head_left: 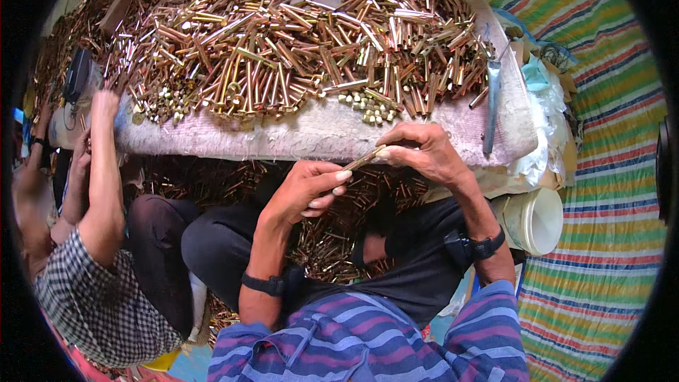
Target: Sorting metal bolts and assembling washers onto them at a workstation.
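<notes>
Just off the near edge of the padded table, my left hand (pixel 309 187) pinches one end of a slim brass-coloured metal tube (pixel 363 160). At the tube's other end are the closed fingertips of my right hand (pixel 422 152). Whether a small piece also sits between those fingertips, I cannot make out. Straight ahead lies a broad heap of similar metal tubes (pixel 283 35). A small pile of short brass-coloured caps (pixel 369 107) sits at its near edge, just beyond my hands. More such caps (pixel 164 105) lie farther left.
A long grey-blue tool (pixel 492 106) lies near the table's right end. Beside my right knee a white bucket (pixel 544 221) rests tipped on its side. More tubes (pixel 322 240) are piled below, between my legs. On the left, a person in a checked shirt (pixel 99 301) reaches over the table.
</notes>
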Action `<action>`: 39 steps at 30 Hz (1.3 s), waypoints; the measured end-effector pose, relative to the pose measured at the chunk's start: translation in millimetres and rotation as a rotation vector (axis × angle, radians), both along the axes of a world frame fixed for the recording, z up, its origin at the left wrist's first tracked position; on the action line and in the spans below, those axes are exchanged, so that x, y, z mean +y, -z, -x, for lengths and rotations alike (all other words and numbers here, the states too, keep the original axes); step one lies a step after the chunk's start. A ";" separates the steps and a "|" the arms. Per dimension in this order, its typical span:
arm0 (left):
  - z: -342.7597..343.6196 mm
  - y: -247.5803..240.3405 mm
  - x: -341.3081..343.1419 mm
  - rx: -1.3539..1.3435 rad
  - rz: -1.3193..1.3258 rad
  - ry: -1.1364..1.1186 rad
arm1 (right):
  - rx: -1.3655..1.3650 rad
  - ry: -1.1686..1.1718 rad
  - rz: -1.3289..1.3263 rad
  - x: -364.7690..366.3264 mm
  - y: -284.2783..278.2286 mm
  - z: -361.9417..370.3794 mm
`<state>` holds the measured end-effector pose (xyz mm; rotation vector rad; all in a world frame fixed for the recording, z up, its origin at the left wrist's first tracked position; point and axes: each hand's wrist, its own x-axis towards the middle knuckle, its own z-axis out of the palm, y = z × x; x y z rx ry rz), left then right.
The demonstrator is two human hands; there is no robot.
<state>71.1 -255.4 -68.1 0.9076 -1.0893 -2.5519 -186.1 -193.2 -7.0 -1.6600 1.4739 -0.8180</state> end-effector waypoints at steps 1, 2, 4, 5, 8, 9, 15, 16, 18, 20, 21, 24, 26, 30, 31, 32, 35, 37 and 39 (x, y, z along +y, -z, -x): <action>-0.6 -1.4 0.4 -0.013 0.004 -0.005 | 0.024 -0.013 0.030 -0.8 2.0 0.0; -1.3 -2.3 0.8 -0.025 0.009 -0.011 | 0.029 -0.007 0.038 -1.2 2.1 -0.4; -2.9 -2.1 1.1 -0.010 0.009 0.000 | 0.028 -0.026 0.017 -0.4 1.0 -2.4; -2.9 -2.9 1.4 -0.023 0.015 0.000 | 0.009 -0.013 -0.016 0.6 0.8 -4.0; -2.2 -10.1 3.7 -0.074 0.043 -0.006 | 0.049 -0.014 0.005 3.3 3.2 -5.2; -2.6 -10.9 3.9 -0.080 0.059 0.005 | 0.056 -0.025 0.050 3.9 5.3 -5.2; -3.4 -16.5 5.5 -0.096 0.047 0.020 | 0.088 -0.049 0.039 6.0 7.7 -7.4; -3.7 -17.8 6.0 -0.098 0.052 0.020 | 0.105 -0.055 0.022 6.1 9.2 -7.3; -6.0 -20.4 6.7 -0.103 0.045 0.020 | 0.157 -0.079 0.145 5.8 14.0 -6.9; -6.9 -22.0 8.0 -0.115 0.078 0.006 | 0.206 -0.071 0.135 4.6 14.7 -8.9; -7.0 -18.4 7.4 -0.099 0.098 0.040 | 0.227 -0.063 0.094 5.4 18.3 -6.8; -9.4 -19.3 10.0 -0.105 0.121 0.044 | 0.108 -0.040 -0.008 4.9 11.3 -11.9; -12.1 -18.9 9.9 -0.077 0.100 0.050 | 0.091 -0.075 0.029 4.8 6.1 -14.2; -11.1 -17.5 15.4 -0.061 0.098 0.037 | 0.233 -0.134 0.088 6.2 7.3 -13.5; -8.9 -20.7 16.9 -0.031 0.087 0.026 | 0.123 -0.090 0.001 8.4 8.1 -14.2; -8.2 -24.0 18.6 -0.036 0.093 0.017 | 0.016 -0.045 -0.088 9.2 8.0 -16.0; -9.4 -27.6 21.1 -0.064 0.115 0.005 | -0.053 -0.018 -0.161 7.9 7.4 -18.1; -8.9 -35.1 21.5 -0.070 0.181 -0.016 | -0.078 0.017 -0.226 7.3 8.6 -19.6; -10.5 -34.3 22.2 -0.076 0.183 -0.025 | -0.073 0.003 -0.090 4.8 8.7 -21.1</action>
